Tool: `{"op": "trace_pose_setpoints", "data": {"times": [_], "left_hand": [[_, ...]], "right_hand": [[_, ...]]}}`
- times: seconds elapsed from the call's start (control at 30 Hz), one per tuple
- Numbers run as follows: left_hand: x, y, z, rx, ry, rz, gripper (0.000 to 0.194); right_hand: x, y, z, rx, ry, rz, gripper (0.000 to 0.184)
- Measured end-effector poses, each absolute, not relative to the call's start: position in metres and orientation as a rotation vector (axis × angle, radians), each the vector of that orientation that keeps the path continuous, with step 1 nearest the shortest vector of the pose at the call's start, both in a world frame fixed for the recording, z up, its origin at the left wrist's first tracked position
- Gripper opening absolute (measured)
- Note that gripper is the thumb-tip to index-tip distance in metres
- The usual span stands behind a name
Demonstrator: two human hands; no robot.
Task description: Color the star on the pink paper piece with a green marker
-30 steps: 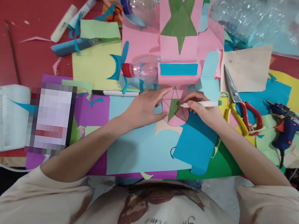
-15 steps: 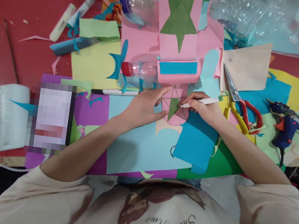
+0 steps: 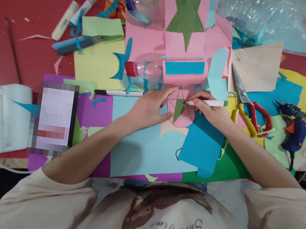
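Nearest me, a smooth pale-blue sheet (image 3: 136, 153) lies flat. Just past it, my left hand (image 3: 150, 106) spreads thumb and fingers at the rounded pink tab (image 3: 183, 121), seemingly steadying it. My right hand (image 3: 208, 108) pinches a white marker (image 3: 213, 103), tip at the tab's outlined star (image 3: 179, 108). I judge I'm colouring it: part green, its unfilled points wanting careful strokes inside the lines. Beyond lies a clear, glossy bottle (image 3: 150, 70).

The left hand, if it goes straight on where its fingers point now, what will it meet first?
Most likely the left hand would meet the right hand with its white marker, just across the partly green star; heights are hard to judge here.
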State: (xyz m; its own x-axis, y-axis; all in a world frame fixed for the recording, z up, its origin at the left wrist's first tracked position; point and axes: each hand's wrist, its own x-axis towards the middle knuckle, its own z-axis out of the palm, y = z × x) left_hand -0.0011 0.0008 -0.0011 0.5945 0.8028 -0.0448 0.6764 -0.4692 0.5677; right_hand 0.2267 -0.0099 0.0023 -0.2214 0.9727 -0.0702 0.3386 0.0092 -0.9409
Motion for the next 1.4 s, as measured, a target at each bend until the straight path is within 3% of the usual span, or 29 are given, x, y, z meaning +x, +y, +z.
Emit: {"op": "trace_pose_setpoints", "data": {"times": [1.4], "left_hand": [[-0.0016,0.0003,-0.0011,2.285,1.159,0.305,0.068]], "right_hand": [[0.2292,-0.0103,0.0083,-1.481,-1.599,1.304,0.015]]}}
